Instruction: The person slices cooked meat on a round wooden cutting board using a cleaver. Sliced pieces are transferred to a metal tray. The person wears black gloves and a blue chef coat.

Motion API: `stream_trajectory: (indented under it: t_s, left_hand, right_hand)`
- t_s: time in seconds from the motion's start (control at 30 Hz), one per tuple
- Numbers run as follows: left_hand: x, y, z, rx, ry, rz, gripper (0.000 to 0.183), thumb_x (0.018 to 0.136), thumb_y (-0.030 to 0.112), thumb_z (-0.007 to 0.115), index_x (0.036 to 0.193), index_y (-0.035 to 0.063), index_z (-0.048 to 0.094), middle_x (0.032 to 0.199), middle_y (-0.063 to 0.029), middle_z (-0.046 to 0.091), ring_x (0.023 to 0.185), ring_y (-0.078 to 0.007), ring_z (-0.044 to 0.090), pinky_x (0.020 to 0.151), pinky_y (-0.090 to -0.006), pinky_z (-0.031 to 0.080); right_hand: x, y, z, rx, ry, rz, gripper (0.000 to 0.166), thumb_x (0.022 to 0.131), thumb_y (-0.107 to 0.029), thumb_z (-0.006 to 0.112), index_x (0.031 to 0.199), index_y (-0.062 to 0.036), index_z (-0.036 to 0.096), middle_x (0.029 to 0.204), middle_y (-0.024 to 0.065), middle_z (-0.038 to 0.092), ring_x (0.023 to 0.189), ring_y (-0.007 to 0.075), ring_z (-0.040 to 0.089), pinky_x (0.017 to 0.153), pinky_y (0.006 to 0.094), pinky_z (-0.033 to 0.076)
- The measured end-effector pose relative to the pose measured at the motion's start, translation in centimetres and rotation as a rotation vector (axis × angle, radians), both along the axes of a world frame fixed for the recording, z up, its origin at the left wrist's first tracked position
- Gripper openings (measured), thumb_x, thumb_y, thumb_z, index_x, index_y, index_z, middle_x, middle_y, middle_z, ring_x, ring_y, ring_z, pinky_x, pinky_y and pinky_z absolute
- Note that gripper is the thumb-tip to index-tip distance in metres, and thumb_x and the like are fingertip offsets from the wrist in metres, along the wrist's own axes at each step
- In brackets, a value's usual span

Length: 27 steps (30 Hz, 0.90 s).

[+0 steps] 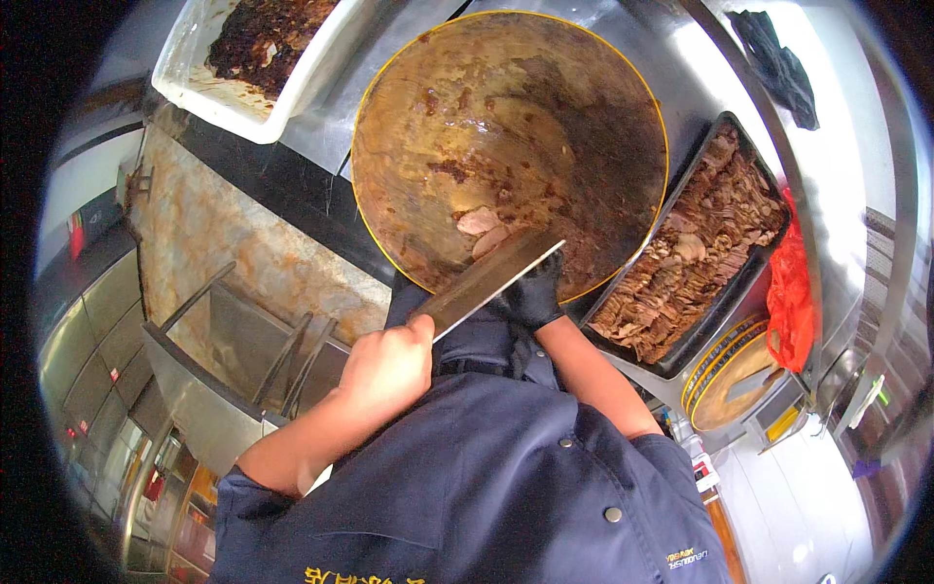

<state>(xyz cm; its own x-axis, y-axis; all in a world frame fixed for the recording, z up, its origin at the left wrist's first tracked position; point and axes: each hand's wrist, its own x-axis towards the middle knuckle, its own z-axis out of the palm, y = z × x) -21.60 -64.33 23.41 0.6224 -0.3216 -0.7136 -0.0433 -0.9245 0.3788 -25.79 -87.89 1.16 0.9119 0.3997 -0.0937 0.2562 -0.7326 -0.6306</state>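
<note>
My bare left hand (390,358) grips the handle of a broad cleaver (490,281). The blade slants up to the right across the near edge of a round wooden chopping block (503,80) with a yellow rim. Behind the blade, my right hand (538,296), in a black glove, rests at the block's near edge. The cleaver covers part of its fingers, so whether they grip anything is hidden. Two pale slices of cooked meat (479,221) lie flat on the block just beyond the blade. Dark wet scraps and juice stain the wood.
Right of the block, a black tray (785,223) holds rows of sliced meat (686,252). A white tub (271,130) with dark cooked meat (255,44) stands upper left. A red plastic bag (792,314) and a second round board (711,412) are at right; a metal frame (211,387) stands left.
</note>
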Motion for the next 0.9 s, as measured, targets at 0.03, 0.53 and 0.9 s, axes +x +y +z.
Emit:
stream_trajectory:
  t_s: [0.03,0.53,0.9]
  left_hand:
    - [0.0,0.0,-0.1,0.005,0.012,0.014,0.011,0.085,0.008,0.051,0.087,-0.0019,0.055,0.064,-0.024,0.065,0.063,-0.0414,0.069,0.059,-0.0516,0.056]
    - [2.0,-2.3,-8.5,-0.175,-0.23,0.065,0.01,0.085,0.012,0.055,0.087,0.0023,0.054,0.067,-0.0235,0.064,0.064,-0.0433,0.066,0.059,-0.0553,0.053]
    - [-0.7,0.1,-1.7,-0.031,-0.012,0.068,0.011,0.083,0.007,0.053,0.085,-0.003,0.057,0.067,-0.0268,0.065,0.065,-0.0422,0.069,0.061,-0.053,0.056]
  right_hand:
    - [0.2,0.0,0.5,-0.027,-0.08,0.025,0.052,0.068,-0.034,0.075,0.115,-0.0136,0.064,0.129,0.0218,0.054,0.124,0.0464,0.043,0.107,0.0617,0.029]
    - [0.5,0.4,1.5,-0.016,-0.113,-0.046,0.044,0.07,-0.031,0.072,0.109,-0.0112,0.064,0.112,0.0217,0.056,0.113,0.0466,0.046,0.101,0.0617,0.032]
    - [0.6,0.8,1.0,0.034,-0.194,-0.081,0.046,0.068,-0.029,0.075,0.109,-0.0111,0.065,0.119,0.0206,0.057,0.114,0.0459,0.048,0.1,0.0617,0.033]
